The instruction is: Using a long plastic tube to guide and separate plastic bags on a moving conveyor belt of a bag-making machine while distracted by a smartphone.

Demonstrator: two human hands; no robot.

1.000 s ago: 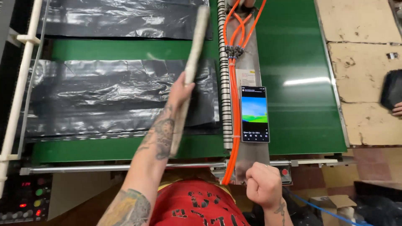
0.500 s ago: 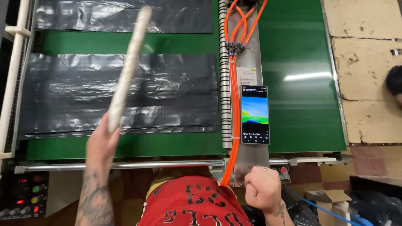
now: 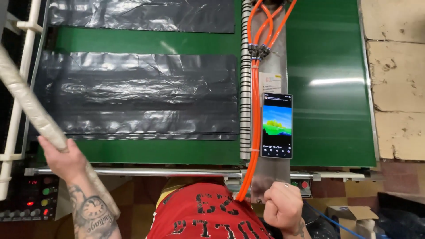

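Observation:
My left hand (image 3: 62, 157) grips a long pale cardboard tube (image 3: 27, 102) at the lower left; the tube slants up and off the left edge and runs down along my forearm. A stack of black plastic bags (image 3: 141, 95) lies flat on the green conveyor belt (image 3: 327, 53), to the right of that hand. My right hand (image 3: 282, 208) is closed in a fist at the bottom, just below the grey metal divider (image 3: 274, 177) and beside the orange hoses (image 3: 254, 115). Nothing shows inside that fist.
A phone (image 3: 277, 125) with a lit screen is fixed to the divider. Another black bag (image 3: 141, 15) lies farther up the belt. A steel bar (image 3: 146, 171) runs along the belt's near edge. A control panel (image 3: 26, 197) with lights sits lower left, next to white pipe framing (image 3: 20, 88).
My left hand swung the tube from over the belt's middle out to the left edge, and the hand dropped nearer the steel bar. My right fist stayed in place.

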